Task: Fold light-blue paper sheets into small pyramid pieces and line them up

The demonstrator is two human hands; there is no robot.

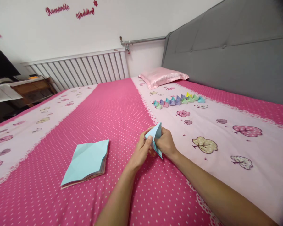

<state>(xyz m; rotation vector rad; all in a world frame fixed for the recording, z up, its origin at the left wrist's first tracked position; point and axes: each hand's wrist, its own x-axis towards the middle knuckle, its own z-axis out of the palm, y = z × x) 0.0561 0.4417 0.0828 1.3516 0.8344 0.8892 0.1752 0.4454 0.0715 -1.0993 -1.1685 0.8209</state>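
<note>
Both my hands meet over the pink dotted bedspread (122,103) and pinch one folded light-blue paper (155,133). My left hand (142,150) grips its left edge with thumb and fingers closed. My right hand (165,142) holds the right side, fingers wrapped behind it. The paper stands partly upright, with a point sticking up and another down. A stack of creased paper sheets (87,161), light blue on top, lies on the bed to the left of my hands. Farther off, a row of several small folded paper pieces (179,99) in pastel colours lies on the bed.
A pink satin pillow (162,76) rests against the grey padded headboard (228,53) at the far right. A white radiator (82,69) runs along the back wall. A wooden side table (30,88) stands at the left beyond the bed.
</note>
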